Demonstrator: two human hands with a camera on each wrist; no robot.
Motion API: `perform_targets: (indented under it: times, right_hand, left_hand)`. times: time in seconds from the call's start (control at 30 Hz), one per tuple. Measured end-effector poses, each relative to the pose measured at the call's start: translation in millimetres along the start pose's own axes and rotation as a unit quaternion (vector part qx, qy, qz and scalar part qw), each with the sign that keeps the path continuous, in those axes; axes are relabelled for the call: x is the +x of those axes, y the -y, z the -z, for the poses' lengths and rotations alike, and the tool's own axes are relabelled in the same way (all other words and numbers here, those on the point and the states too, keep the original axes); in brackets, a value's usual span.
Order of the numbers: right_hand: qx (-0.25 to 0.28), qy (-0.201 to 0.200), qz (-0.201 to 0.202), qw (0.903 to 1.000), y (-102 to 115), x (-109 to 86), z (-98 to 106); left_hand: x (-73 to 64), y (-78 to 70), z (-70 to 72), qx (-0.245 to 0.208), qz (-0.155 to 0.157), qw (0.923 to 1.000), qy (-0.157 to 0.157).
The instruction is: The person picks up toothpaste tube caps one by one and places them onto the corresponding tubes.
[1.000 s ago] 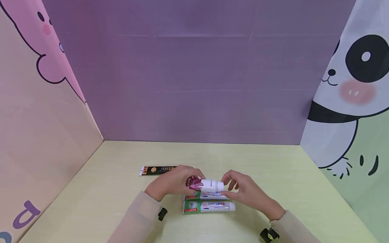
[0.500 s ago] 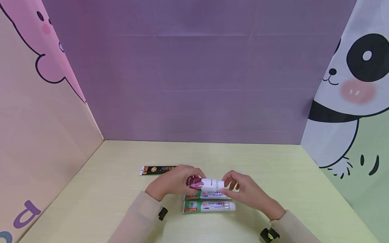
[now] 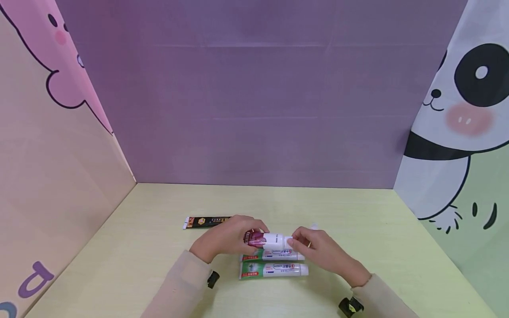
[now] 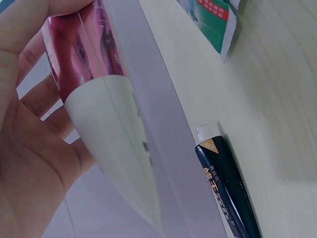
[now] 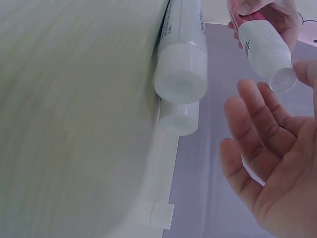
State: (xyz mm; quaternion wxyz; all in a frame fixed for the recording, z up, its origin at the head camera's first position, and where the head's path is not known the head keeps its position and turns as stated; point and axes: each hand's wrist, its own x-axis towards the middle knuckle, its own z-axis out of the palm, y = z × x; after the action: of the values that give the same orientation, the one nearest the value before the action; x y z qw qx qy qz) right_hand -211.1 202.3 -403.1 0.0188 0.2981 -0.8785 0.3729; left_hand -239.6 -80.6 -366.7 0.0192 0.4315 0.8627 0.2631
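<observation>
My left hand (image 3: pixel 232 236) grips a maroon and white toothpaste tube (image 3: pixel 272 241) by its maroon part, holding it lengthwise with the cap to the right. At that end my right hand (image 3: pixel 328 251) pinches the white cap (image 5: pixel 284 79) between thumb and fingers. Below the held tube lie two green and white toothpaste tubes, one nearer me (image 3: pixel 278 270) and one partly covered (image 3: pixel 278 255). Behind my left hand a black toothpaste tube (image 3: pixel 207 222) lies on the table, its right part hidden in the head view. Its whitish cap (image 4: pixel 202 132) shows in the left wrist view.
A small white object (image 5: pixel 162 215) lies on the pale wooden table (image 3: pixel 159 274), just beyond my right hand. A purple panel (image 3: pixel 254 110) closes off the back. Side panels with a pink cartoon figure (image 3: pixel 47 39) and a panda (image 3: pixel 449 110) stand left and right.
My right hand's fingers have come together on the cap, and the hand has turned slightly. The white object behind it has come into sight. My left hand and its tube stay nearly still.
</observation>
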Motion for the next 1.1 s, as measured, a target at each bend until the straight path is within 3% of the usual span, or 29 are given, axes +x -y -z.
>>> perform_targets:
  times: [0.33, 0.5, 0.8, 1.1]
  right_hand:
    - [-0.018, 0.018, -0.044, 0.9987, 0.3, 4.0, -2.6]
    - [-0.011, 0.020, -0.044, 0.9988, -0.5, 4.3, -2.7]
    - [0.009, 0.003, -0.016, 0.9998, 0.0, 1.1, 0.8]
    - [0.009, -0.036, 0.062, 0.9974, 0.3, -4.0, 2.2]
  left_hand:
    - [0.7, -1.3, -0.1, -0.001, -0.001, 1.0000, 0.003]
    - [1.2, -1.6, 0.4, 0.005, -0.007, 1.0000, 0.003]
    - [0.8, -1.8, 0.6, 0.005, 0.003, 1.0000, 0.006]
    - [0.4, -3.1, 1.5, 0.001, 0.008, 0.9999, 0.006]
